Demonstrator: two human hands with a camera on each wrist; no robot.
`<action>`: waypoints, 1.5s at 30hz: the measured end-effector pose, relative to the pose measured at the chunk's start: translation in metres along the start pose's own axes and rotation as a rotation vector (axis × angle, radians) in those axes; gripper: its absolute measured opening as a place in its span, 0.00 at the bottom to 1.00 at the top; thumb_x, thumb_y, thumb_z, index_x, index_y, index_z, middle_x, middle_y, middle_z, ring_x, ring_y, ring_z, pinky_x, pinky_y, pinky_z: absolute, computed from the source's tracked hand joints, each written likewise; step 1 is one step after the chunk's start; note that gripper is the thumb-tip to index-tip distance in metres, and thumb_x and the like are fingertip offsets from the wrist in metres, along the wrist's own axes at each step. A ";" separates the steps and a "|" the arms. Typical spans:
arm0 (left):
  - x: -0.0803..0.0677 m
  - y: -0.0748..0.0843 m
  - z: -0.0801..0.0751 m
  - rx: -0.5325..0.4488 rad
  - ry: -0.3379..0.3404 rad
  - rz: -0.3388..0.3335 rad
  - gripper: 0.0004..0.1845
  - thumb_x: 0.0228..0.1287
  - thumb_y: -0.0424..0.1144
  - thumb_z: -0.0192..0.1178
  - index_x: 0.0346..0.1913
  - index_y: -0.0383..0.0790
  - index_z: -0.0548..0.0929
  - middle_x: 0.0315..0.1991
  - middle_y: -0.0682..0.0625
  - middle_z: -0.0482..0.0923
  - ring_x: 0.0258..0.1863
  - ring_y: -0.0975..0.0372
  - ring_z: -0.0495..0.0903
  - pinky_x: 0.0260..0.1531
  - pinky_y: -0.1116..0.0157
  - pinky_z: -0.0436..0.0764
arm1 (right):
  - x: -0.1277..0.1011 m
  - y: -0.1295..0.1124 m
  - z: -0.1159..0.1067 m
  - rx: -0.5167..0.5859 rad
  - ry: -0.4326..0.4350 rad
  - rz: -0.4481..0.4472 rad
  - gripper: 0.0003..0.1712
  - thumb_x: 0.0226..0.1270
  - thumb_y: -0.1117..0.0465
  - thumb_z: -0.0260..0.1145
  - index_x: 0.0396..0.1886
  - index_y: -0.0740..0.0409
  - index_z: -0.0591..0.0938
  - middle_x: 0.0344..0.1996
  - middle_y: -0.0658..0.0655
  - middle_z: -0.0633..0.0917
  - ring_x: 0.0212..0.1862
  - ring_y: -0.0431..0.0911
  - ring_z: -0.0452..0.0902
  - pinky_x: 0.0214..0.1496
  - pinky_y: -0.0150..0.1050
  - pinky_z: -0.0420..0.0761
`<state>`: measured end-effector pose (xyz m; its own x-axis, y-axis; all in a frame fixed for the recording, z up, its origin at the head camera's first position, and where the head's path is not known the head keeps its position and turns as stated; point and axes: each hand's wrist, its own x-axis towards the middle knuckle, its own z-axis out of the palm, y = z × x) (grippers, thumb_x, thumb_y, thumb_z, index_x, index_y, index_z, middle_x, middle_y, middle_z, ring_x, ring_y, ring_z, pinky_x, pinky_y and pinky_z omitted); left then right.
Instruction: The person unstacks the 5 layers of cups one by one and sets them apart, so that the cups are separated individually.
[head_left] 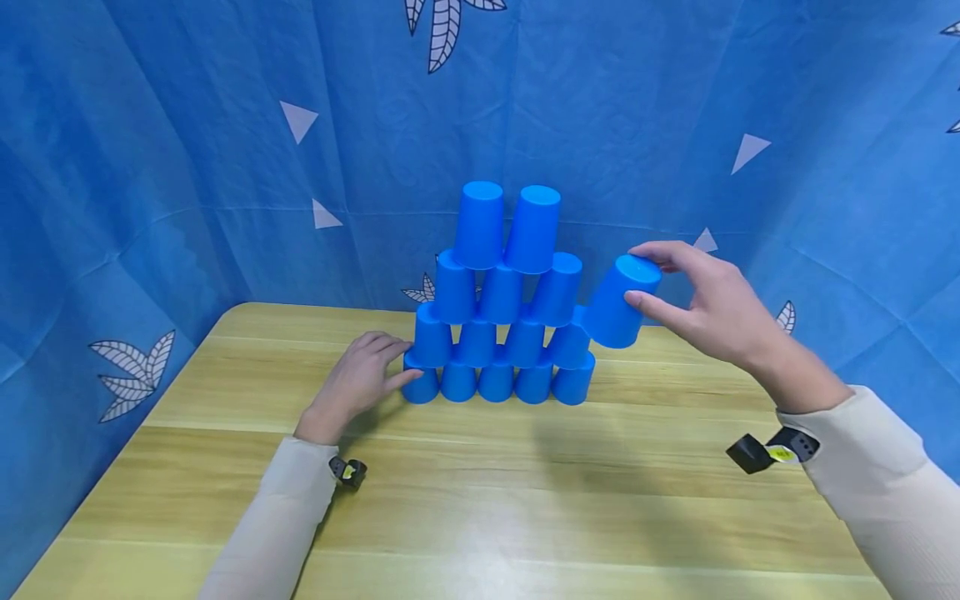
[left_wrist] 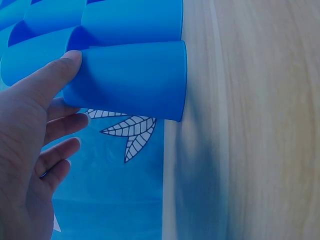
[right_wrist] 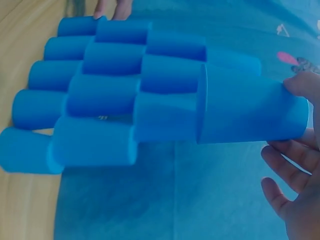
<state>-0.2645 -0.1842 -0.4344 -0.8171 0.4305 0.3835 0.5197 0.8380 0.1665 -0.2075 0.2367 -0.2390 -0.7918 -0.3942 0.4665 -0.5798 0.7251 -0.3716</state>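
the right grip (head_left: 708,302) is holding a tilted blue cup (head_left: 617,310); left of that grip, stacked cups (head_left: 501,296) are standing on the table (head_left: 465,500), and the left grip (head_left: 358,377) is lightly pinching their bottom corner cup (head_left: 423,392).

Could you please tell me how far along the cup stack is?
Done: a blue pyramid stands in rows of five, four, three and two upside-down cups. In hand: the right hand holds another cup beside it; the left hand touches the bottom-left cup. Remaining: probably one cup on top, if it is being built up, as nothing sits above the two-cup row.
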 end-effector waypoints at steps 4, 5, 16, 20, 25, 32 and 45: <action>0.000 0.000 0.000 -0.005 -0.005 -0.001 0.31 0.64 0.58 0.61 0.59 0.36 0.81 0.55 0.43 0.81 0.58 0.50 0.74 0.62 0.49 0.70 | -0.008 0.011 0.004 -0.034 -0.020 0.043 0.29 0.65 0.55 0.69 0.64 0.59 0.74 0.56 0.62 0.79 0.58 0.60 0.72 0.52 0.66 0.74; 0.000 0.000 0.000 -0.007 -0.006 -0.002 0.31 0.65 0.59 0.61 0.59 0.36 0.81 0.55 0.43 0.81 0.58 0.50 0.74 0.62 0.49 0.70 | -0.010 0.014 0.005 -0.045 -0.024 0.054 0.30 0.65 0.54 0.69 0.64 0.59 0.74 0.57 0.63 0.79 0.58 0.61 0.72 0.52 0.66 0.73; 0.000 -0.001 0.001 -0.003 -0.017 -0.004 0.31 0.65 0.59 0.61 0.60 0.37 0.80 0.55 0.43 0.80 0.59 0.50 0.73 0.63 0.49 0.69 | -0.033 0.053 0.023 -0.144 -0.050 0.058 0.29 0.63 0.54 0.71 0.59 0.64 0.75 0.51 0.66 0.81 0.54 0.64 0.74 0.48 0.66 0.74; 0.000 -0.001 0.001 0.000 -0.015 -0.008 0.31 0.65 0.59 0.61 0.60 0.37 0.80 0.55 0.43 0.80 0.59 0.50 0.73 0.63 0.49 0.69 | -0.037 0.068 0.032 -0.175 -0.060 0.063 0.29 0.63 0.53 0.71 0.57 0.65 0.75 0.49 0.67 0.81 0.51 0.64 0.76 0.46 0.65 0.75; -0.001 -0.002 0.000 -0.004 -0.008 -0.009 0.31 0.65 0.59 0.61 0.59 0.37 0.81 0.55 0.43 0.80 0.58 0.50 0.74 0.63 0.49 0.69 | -0.039 0.086 0.044 -0.216 -0.096 0.061 0.29 0.64 0.52 0.69 0.59 0.65 0.74 0.49 0.67 0.80 0.51 0.63 0.74 0.48 0.64 0.74; -0.001 -0.003 0.002 -0.004 0.003 -0.003 0.31 0.65 0.59 0.61 0.59 0.38 0.81 0.55 0.43 0.81 0.58 0.50 0.74 0.62 0.49 0.70 | -0.042 0.108 0.061 -0.249 -0.144 0.106 0.29 0.67 0.49 0.65 0.61 0.62 0.74 0.51 0.67 0.79 0.53 0.64 0.72 0.53 0.67 0.68; 0.000 -0.003 0.003 -0.001 -0.008 -0.011 0.32 0.65 0.59 0.60 0.60 0.37 0.80 0.55 0.43 0.80 0.58 0.50 0.74 0.62 0.49 0.70 | -0.044 0.141 0.094 -0.230 -0.205 0.226 0.34 0.68 0.49 0.65 0.64 0.69 0.70 0.56 0.73 0.75 0.57 0.69 0.71 0.55 0.68 0.71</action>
<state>-0.2669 -0.1852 -0.4375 -0.8249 0.4239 0.3740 0.5108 0.8423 0.1719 -0.2724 0.3029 -0.3871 -0.9301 -0.2983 0.2143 -0.3470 0.9050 -0.2460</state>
